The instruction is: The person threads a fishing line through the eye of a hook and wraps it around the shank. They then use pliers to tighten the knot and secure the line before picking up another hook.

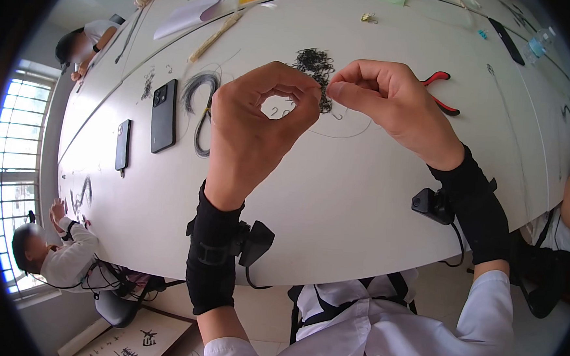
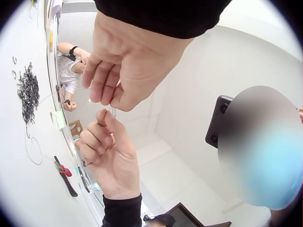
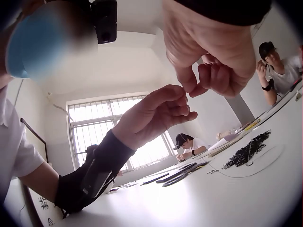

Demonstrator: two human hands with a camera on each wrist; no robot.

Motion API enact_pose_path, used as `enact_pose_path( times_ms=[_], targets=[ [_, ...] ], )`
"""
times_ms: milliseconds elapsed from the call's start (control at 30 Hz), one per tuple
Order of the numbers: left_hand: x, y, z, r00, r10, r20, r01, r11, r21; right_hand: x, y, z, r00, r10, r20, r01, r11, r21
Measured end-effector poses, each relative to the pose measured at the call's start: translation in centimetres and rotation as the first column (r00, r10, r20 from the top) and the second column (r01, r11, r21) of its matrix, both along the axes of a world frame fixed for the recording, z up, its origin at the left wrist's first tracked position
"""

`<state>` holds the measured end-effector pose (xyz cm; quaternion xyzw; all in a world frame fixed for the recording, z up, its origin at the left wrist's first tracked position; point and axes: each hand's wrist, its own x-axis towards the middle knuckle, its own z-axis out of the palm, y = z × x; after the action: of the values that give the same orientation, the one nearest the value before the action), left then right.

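Note:
My left hand (image 1: pixel 262 118) and right hand (image 1: pixel 394 106) are raised over the table, their fingertips almost meeting. Thumb and forefinger of each hand pinch a thin fishing line (image 1: pixel 346 137), which hangs in a loose loop beyond them. In the left wrist view, a tiny pale piece (image 2: pixel 113 112) shows between the two sets of fingertips, mostly hidden by them; I cannot tell what it is. Behind the hands lies a pile of black fish hooks (image 1: pixel 315 61), with a few loose hooks beside it. Red-and-black pliers (image 1: pixel 438 76) lie just past my right hand.
Left of my left hand are a coil of dark line (image 1: pixel 201 104), a large phone (image 1: pixel 164 116) and a smaller phone (image 1: pixel 123 145). A black phone (image 1: pixel 506 41) and a water bottle (image 1: pixel 540 43) stand at the far right. Other people sit around the table.

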<state>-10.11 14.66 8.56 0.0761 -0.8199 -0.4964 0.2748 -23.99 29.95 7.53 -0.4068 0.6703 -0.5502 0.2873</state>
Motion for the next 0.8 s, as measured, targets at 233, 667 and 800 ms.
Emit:
enact_pose_path(
  times_ms=[233,667,800],
  targets=[
    [-0.2,-0.2,-0.7,0.994,0.073,-0.081,-0.087,0.977,-0.196,2.2,0.6,1.8,0.944,-0.096,-0.315,0.089,0.995,-0.039],
    [-0.2,1.1,-0.7,0.999,-0.035,-0.039,0.024,0.967,-0.254,-0.2,0.6,0.9,0.966,-0.008,-0.259,0.0,1.0,-0.028],
    [-0.2,1.1,-0.5,0.998,-0.048,-0.032,0.039,0.967,-0.253,-0.6,0.7,0.7,0.979,0.021,-0.204,-0.025,0.999,-0.021]
  ],
)
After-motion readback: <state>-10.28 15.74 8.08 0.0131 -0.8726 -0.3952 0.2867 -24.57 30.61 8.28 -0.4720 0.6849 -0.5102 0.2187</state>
